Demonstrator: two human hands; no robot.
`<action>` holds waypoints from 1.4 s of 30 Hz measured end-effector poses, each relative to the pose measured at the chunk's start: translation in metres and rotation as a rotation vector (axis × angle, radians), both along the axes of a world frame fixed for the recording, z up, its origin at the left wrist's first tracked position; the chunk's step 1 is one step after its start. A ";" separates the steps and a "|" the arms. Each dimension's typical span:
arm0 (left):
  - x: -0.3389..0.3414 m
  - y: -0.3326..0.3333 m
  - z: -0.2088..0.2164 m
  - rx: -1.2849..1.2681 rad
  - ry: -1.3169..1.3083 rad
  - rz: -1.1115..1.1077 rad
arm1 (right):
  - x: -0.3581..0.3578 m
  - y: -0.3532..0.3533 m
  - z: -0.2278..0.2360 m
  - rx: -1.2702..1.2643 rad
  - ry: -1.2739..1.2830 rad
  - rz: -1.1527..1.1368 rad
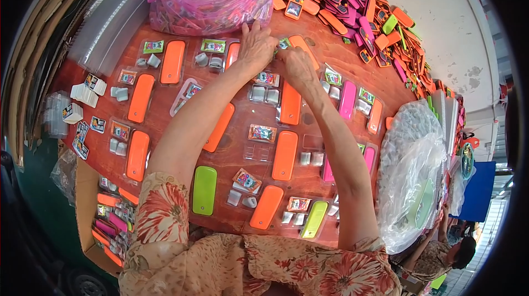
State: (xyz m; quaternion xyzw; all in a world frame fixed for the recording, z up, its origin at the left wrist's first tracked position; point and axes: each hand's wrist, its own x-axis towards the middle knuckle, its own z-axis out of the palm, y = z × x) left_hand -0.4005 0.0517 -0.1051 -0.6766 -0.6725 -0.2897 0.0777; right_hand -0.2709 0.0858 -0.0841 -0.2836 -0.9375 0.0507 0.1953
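My left hand [257, 49] reaches to the far middle of the table, fingers spread, just in front of a pink plastic bag [212, 12] stuffed with small packets. Close beside it, my right hand [298, 67] has its fingers bent together; their tips are partly hidden. A small green packet [284, 43] shows right at those fingertips, over a clear tray beside an orange phone-shaped case [305, 50]. Under and around my forearms lie rows of clear plastic trays [257, 151], many with an orange case [285, 155], a printed packet [262, 133] and small whitish pieces [265, 95].
A heap of orange and pink toy phones [352, 15] covers the far right. Clear plastic bags [410, 158] stand at the right edge. Stacked cards [84, 95] lie left, above a carton of filled packs [88, 208]. Another person [441, 257] sits at lower right.
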 end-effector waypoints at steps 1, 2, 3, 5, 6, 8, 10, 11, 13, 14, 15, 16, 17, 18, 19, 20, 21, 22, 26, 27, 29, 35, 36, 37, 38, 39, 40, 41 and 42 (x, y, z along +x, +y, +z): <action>0.001 0.000 0.001 0.012 0.007 -0.008 | 0.000 0.003 0.002 -0.065 -0.077 -0.014; -0.001 0.000 -0.001 0.014 0.007 -0.004 | -0.003 0.004 0.004 -0.127 -0.153 -0.022; -0.003 -0.001 -0.002 0.008 0.001 0.001 | -0.002 0.004 0.004 -0.125 -0.153 -0.018; -0.004 -0.001 -0.003 0.002 -0.008 0.006 | 0.003 0.001 0.005 -0.074 0.173 0.089; -0.003 -0.001 -0.001 -0.016 -0.012 0.005 | 0.004 0.000 0.006 -0.075 0.171 0.090; -0.002 0.000 -0.001 -0.033 -0.018 -0.001 | 0.007 -0.002 0.010 0.144 0.049 0.094; -0.004 -0.001 -0.002 0.026 -0.016 -0.009 | 0.014 -0.001 -0.006 0.191 0.024 0.143; -0.003 -0.001 -0.001 0.026 -0.016 -0.010 | 0.015 -0.002 -0.008 0.236 0.001 0.198; -0.003 -0.001 0.001 -0.011 -0.026 -0.027 | 0.021 -0.003 -0.007 0.230 0.001 0.199; -0.005 -0.002 -0.001 -0.011 -0.023 -0.025 | 0.019 -0.006 0.000 0.122 0.025 0.177; -0.006 -0.004 -0.003 0.068 0.019 0.005 | 0.018 -0.008 0.005 0.014 0.049 0.156; -0.008 -0.006 -0.005 0.147 0.061 0.035 | 0.017 -0.006 0.006 0.014 0.055 0.160; -0.006 -0.008 -0.003 0.148 0.062 0.028 | 0.020 0.001 0.009 0.016 0.158 0.105; -0.003 -0.010 -0.001 0.123 0.044 0.027 | 0.023 0.009 0.011 0.018 0.261 0.051; 0.000 -0.014 0.001 0.098 0.027 0.027 | 0.025 0.016 0.009 0.037 0.278 0.062; 0.005 -0.019 0.003 0.097 0.031 0.020 | 0.027 0.021 0.003 0.037 0.282 0.056; 0.009 -0.028 0.003 0.070 0.041 -0.003 | 0.027 0.024 -0.003 -0.023 0.192 0.016; 0.014 -0.035 0.004 0.042 0.050 -0.026 | 0.028 0.027 -0.009 -0.084 0.102 -0.024; 0.025 -0.044 0.011 -0.025 0.084 -0.047 | 0.023 0.022 -0.007 -0.152 0.079 -0.041; 0.024 -0.045 0.013 -0.028 0.088 -0.049 | 0.021 0.019 -0.002 -0.149 0.053 -0.054; 0.023 -0.043 0.016 -0.103 0.201 -0.047 | 0.018 0.016 0.002 -0.145 0.027 -0.073; 0.022 -0.043 0.014 -0.058 0.278 -0.040 | 0.023 0.014 0.004 -0.035 -0.050 0.004; 0.021 -0.043 0.013 -0.058 0.278 -0.037 | 0.023 0.014 0.002 -0.037 -0.073 -0.023; 0.019 -0.044 0.010 -0.028 0.253 -0.026 | 0.023 0.013 0.000 -0.038 -0.096 -0.048; 0.018 -0.044 0.009 0.004 0.225 -0.016 | 0.023 0.012 -0.001 -0.036 -0.097 -0.045; 0.016 -0.043 0.007 0.005 0.224 -0.012 | 0.022 0.010 -0.001 -0.084 -0.091 -0.076; 0.015 -0.042 0.006 -0.031 0.118 -0.023 | 0.020 0.009 -0.002 -0.131 -0.084 -0.105; 0.014 -0.042 0.007 -0.069 0.012 -0.035 | 0.021 0.010 -0.003 -0.133 -0.083 -0.100; 0.014 -0.041 0.009 -0.117 -0.079 -0.051 | 0.023 0.011 -0.005 -0.185 -0.028 -0.127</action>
